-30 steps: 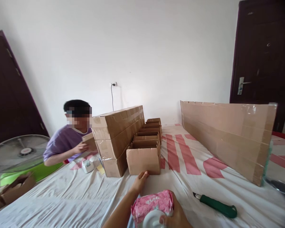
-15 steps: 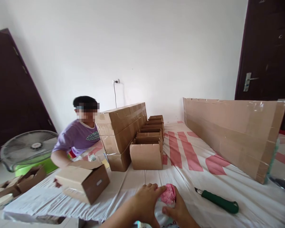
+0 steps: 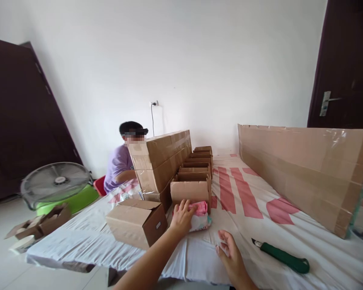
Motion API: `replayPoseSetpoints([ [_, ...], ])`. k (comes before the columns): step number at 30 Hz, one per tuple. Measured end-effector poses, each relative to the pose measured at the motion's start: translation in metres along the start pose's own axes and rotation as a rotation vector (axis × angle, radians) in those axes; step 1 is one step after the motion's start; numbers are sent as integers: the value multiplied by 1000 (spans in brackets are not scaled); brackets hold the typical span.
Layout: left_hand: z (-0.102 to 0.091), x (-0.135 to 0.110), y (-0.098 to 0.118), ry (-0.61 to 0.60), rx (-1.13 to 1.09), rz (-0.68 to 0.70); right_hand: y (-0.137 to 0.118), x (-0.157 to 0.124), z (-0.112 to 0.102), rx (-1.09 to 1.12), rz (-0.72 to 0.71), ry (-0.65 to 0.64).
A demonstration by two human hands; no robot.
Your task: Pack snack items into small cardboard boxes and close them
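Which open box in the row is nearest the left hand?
The front box: the left hand is on the pink pack just before it, while the other boxes stand behind it.

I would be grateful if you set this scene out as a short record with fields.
Left hand: on a pink-and-white pack
Right hand: open, holding nothing
Green-handled utility knife: on the cloth, right of the right hand, blade showing
Open cardboard boxes: in a row beyond the pack
Single cardboard box: left of the left hand
Person in purple: behind stacked cartons
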State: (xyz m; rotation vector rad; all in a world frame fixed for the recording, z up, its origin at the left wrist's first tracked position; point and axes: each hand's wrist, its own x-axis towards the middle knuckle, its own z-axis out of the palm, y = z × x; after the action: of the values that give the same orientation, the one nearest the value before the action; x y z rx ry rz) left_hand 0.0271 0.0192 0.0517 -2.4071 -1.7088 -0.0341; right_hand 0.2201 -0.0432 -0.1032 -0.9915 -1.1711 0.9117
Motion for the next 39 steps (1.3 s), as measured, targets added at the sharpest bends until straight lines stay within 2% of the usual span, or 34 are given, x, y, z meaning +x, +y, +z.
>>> replayPoseSetpoints([
  [3,9,6,-8,52,18,-93,0,0,-1,-21,-17,-24],
  [6,17,7,-12,63,2,-124,-5,0,-2,-63,-18,-47],
  [13,32,-3,-7,127,-138,-171,-34,-2,-1,-173,-62,-112],
  [16,34,-18,8,209,-237,-154,-44,-4,-1,-208,-79,-133],
  [22,43,-60,56,339,-555,-29,-46,-6,1,-227,-63,-136],
  [27,58,-82,76,364,-838,44,-49,-8,1,-281,-95,-163],
  [33,63,-84,73,330,-1068,109,-52,-11,3,-369,-148,-202],
  [39,72,-78,68,267,-1175,27,-53,-13,4,-434,-179,-216],
])
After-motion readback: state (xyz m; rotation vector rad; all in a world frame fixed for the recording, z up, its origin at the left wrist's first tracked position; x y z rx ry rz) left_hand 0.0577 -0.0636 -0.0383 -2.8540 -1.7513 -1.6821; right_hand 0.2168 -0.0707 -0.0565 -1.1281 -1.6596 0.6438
